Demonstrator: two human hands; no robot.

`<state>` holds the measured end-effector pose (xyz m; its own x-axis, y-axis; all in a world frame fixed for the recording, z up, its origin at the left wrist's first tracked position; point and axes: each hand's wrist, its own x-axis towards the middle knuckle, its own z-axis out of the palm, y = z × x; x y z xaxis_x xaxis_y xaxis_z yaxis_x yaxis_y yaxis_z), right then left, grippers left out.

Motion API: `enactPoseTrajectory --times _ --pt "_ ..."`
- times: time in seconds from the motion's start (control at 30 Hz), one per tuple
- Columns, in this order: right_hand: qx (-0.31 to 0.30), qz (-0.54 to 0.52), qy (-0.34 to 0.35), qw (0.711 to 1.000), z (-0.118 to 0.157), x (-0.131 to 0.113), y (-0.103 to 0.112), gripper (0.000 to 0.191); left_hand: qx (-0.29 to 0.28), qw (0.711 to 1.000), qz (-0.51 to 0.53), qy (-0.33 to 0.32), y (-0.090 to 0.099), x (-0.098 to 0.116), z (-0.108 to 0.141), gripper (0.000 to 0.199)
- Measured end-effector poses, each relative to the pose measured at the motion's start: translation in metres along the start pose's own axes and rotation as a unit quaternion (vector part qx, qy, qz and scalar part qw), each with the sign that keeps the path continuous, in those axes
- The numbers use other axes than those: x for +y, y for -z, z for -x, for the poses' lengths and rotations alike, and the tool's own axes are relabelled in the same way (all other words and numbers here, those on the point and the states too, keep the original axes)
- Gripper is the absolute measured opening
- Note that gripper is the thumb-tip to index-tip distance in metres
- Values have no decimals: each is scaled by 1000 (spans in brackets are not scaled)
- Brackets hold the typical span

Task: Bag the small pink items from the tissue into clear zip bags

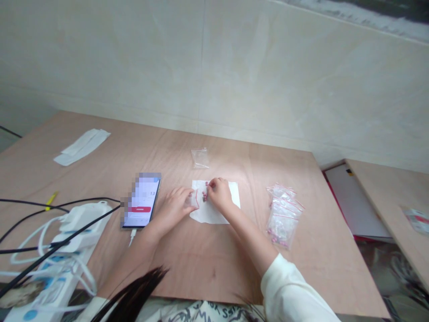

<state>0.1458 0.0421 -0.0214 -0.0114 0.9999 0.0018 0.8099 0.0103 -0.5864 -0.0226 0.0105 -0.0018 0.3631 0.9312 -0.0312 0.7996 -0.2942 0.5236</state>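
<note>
A white sheet of paper (214,217) lies on the wooden table with several small pink and dark beads (204,196) on it. My left hand (177,202) is closed on a small clear zip bag (195,199) with a red seal line, held at the paper's left edge. Over the paper, my right hand (219,193) has its fingertips pinched together among the beads; whatever is between them is too small to make out. To the right rests a pile of clear zip bags (284,212) with red seal lines, some with pink beads inside.
Another clear bag (200,158) lies beyond the paper. A charging phone (142,201) sits left of my left hand. Power strips (56,281) with black and white cables crowd the left front. A folded white cloth or paper (82,146) is at the far left, near the wall.
</note>
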Motion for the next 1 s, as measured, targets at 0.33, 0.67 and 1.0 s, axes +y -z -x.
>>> enactPoseTrajectory --times 0.33,0.67,1.0 --pt "6 24 -2 1000 -5 -5 -3 8 -10 1000 -2 11 4 5 -1 39" --pt "-23 -156 49 986 9 -11 15 12 -4 1000 2 10 1 2 -3 36" --pt "47 -40 30 998 -36 6 -6 10 1 1000 23 18 5 0 -1 37"
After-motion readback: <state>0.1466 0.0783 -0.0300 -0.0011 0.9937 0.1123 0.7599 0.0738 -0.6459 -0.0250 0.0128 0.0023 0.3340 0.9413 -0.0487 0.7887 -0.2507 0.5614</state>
